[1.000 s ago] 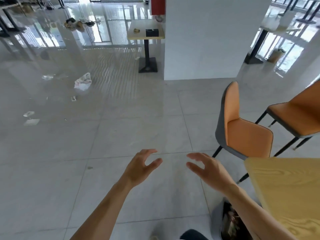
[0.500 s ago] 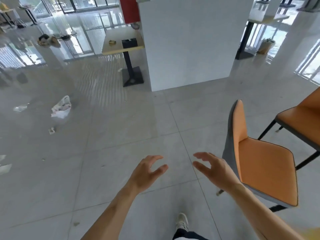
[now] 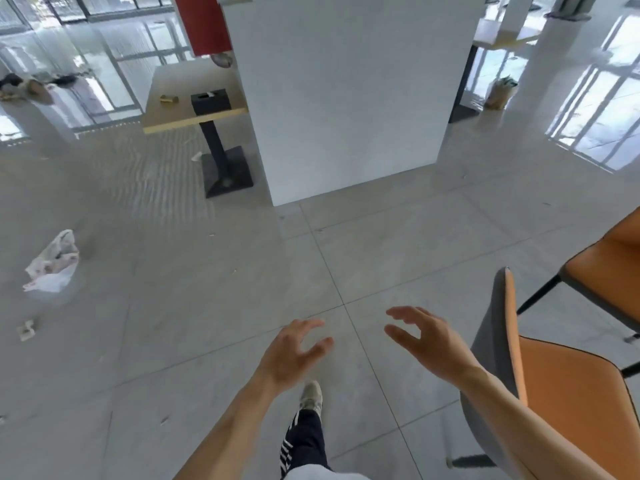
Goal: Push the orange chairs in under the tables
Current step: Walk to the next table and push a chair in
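Observation:
An orange chair (image 3: 568, 382) with a grey back shell stands at the lower right, its back edge toward me. A second orange chair (image 3: 609, 275) shows partly at the right edge. My right hand (image 3: 429, 344) hovers just left of the near chair's back, fingers spread and relaxed, holding nothing and not touching it. To its left, over the bare floor, my left hand (image 3: 294, 355) is also empty with loose fingers. A wooden table (image 3: 173, 116) on a black pedestal stands far off at the upper left.
A large white pillar (image 3: 346, 98) rises ahead. A crumpled plastic bag (image 3: 52, 261) and small scraps lie on the grey tile floor at left. Another table (image 3: 502, 38) stands behind the pillar at right. My shoe (image 3: 311, 396) steps forward between my arms.
I have walked forward and turned: the yellow table at the lower right has left the view, and the near chair has slid to my lower right. Both hands stay open and empty.

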Tool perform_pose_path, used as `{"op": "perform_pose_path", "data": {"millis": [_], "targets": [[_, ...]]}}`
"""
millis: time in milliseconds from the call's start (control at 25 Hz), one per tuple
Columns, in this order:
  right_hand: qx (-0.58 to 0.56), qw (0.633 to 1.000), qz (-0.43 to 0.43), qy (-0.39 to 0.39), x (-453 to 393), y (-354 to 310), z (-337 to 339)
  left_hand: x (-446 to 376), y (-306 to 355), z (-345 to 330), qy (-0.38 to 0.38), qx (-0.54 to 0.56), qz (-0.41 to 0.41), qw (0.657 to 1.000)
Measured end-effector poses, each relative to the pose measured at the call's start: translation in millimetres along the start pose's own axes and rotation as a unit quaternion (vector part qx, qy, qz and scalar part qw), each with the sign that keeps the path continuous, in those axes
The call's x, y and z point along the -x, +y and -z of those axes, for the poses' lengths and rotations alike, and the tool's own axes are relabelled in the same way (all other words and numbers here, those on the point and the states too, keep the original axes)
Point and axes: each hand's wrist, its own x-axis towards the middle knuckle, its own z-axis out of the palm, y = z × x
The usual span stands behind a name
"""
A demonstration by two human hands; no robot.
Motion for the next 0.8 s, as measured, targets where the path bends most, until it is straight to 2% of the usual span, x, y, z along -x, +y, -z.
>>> {"op": "perform_pose_path", "data": {"millis": [160,320,480,600,720,800], "targets": [[-0.010,0.992,-0.109,0.060,-69.0,22.2,22.5,-132.9,20.9,18.3,-0.103,-0.022,-0.064,0.992],[-0.022,0.961,-0.224,0.162,-89.4,47.5,52.8,-256.8,77.9,-2.3,-0.233,-0.102,-0.169,0.952],[-0.041,0.901,-0.338,0.267,-59.0,84.6,61.6,-327.6,150.9,-71.1,-0.356,-0.150,-0.281,0.879],[-0.063,0.835,-0.436,0.329,-28.5,107.6,51.9,-352.3,193.8,-131.0,-0.430,-0.184,-0.346,0.813],[-0.079,0.775,-0.507,0.369,-1.0,117.6,32.9,-362.5,221.0,-179.6,-0.481,-0.213,-0.403,0.749],[-0.076,0.732,-0.553,0.391,11.2,120.9,19.7,-365.9,234.3,-212.6,-0.488,-0.257,-0.465,0.693]]}}
